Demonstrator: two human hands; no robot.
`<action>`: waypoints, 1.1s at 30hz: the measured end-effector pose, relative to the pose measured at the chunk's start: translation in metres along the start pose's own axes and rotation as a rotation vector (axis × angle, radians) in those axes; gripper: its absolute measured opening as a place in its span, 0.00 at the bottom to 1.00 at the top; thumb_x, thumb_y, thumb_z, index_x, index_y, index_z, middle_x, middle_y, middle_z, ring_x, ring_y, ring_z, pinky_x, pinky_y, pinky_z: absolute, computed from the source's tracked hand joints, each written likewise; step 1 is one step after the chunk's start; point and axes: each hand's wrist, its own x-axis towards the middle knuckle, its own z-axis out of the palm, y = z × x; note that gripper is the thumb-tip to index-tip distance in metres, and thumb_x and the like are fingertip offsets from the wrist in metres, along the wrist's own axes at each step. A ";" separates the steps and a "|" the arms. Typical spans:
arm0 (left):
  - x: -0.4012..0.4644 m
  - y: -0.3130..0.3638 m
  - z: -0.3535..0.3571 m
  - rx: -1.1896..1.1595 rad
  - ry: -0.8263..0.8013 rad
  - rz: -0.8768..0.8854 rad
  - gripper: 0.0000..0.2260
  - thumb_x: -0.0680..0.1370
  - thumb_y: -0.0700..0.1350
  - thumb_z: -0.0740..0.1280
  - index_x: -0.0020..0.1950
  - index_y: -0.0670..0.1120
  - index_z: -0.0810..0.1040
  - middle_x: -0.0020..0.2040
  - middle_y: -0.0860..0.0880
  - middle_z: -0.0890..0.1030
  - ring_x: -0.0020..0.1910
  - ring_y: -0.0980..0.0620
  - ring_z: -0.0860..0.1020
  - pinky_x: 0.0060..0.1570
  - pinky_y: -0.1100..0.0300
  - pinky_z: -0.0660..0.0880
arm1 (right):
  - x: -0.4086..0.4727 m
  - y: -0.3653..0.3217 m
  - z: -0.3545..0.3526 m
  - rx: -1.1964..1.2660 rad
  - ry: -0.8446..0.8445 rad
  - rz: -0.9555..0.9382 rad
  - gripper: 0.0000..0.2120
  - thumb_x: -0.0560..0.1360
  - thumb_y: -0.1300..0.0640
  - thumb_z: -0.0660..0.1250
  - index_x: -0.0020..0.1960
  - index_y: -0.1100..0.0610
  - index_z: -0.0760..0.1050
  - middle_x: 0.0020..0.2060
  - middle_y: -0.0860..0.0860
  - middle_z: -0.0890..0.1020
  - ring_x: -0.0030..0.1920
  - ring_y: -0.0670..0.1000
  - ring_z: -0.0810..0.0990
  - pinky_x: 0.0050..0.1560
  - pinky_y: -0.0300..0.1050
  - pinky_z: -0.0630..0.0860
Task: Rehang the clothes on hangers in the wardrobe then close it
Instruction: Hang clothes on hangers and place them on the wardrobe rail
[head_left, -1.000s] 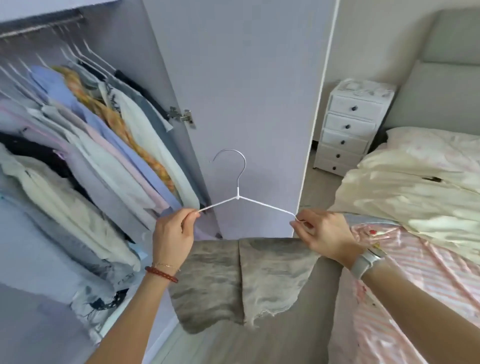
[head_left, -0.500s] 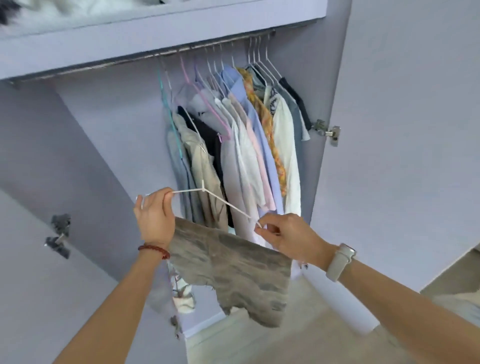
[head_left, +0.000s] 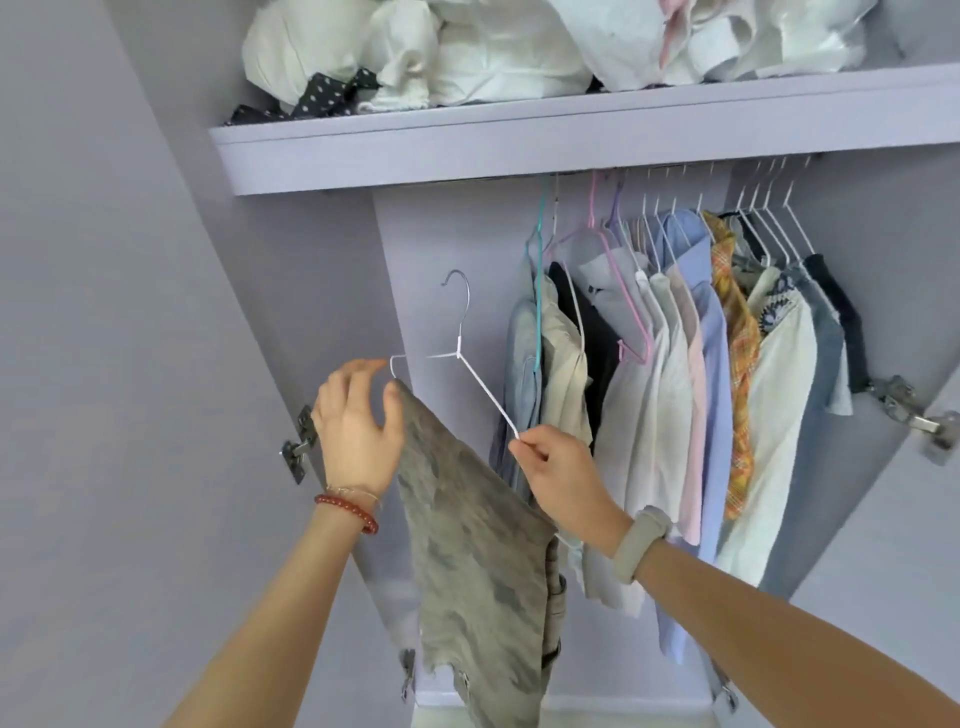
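Head view. The right hand (head_left: 563, 475) forms the working grip: thumb and fingers pinch the right end of the white wire hanger (head_left: 470, 371), which fixes the frame so that it can be lifted as one piece. The left hand (head_left: 356, 428) is released, fingers spread and loosely curved just beside the hanger's left end and the upper fold of the grey mottled garment (head_left: 480, 566); whether its fingertips touch the wire cannot be told. This open hand appears placed to steady the cloth rather than to carry weight.

The garment is draped over the hanger's lower bar and falls below and to the left of the grip, so its own weight keeps it seated. The hanger tilts, its left end higher than the pinched end, and its hook (head_left: 460, 291) points upward, above and to the left of the grip, well short of the rail under the shelf (head_left: 519, 150).

To the right of the grip, hung shirts (head_left: 691, 364) crowd the rail; the bare stretch lies above the grip, which probably explains why the hook is aimed there. The wardrobe stands open; hanging and closing are not yet done.
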 end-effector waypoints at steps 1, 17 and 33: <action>0.012 0.003 -0.003 0.005 0.037 0.040 0.15 0.75 0.45 0.59 0.59 0.41 0.76 0.59 0.42 0.74 0.60 0.41 0.71 0.62 0.44 0.64 | 0.011 -0.004 0.006 0.003 0.018 -0.010 0.08 0.75 0.60 0.64 0.40 0.63 0.76 0.23 0.45 0.71 0.26 0.43 0.70 0.30 0.36 0.63; 0.175 -0.007 0.043 0.386 0.076 0.405 0.30 0.77 0.51 0.59 0.75 0.51 0.46 0.75 0.42 0.46 0.74 0.38 0.45 0.69 0.37 0.43 | 0.194 -0.029 0.051 0.018 0.466 0.054 0.24 0.75 0.64 0.60 0.26 0.48 0.56 0.21 0.45 0.62 0.24 0.46 0.62 0.30 0.40 0.55; 0.165 -0.004 0.066 0.148 0.169 0.366 0.33 0.72 0.43 0.64 0.75 0.48 0.54 0.75 0.43 0.48 0.73 0.43 0.44 0.68 0.34 0.47 | 0.219 0.006 0.032 -0.180 0.260 0.222 0.14 0.77 0.62 0.57 0.61 0.64 0.71 0.53 0.62 0.77 0.56 0.62 0.74 0.54 0.49 0.72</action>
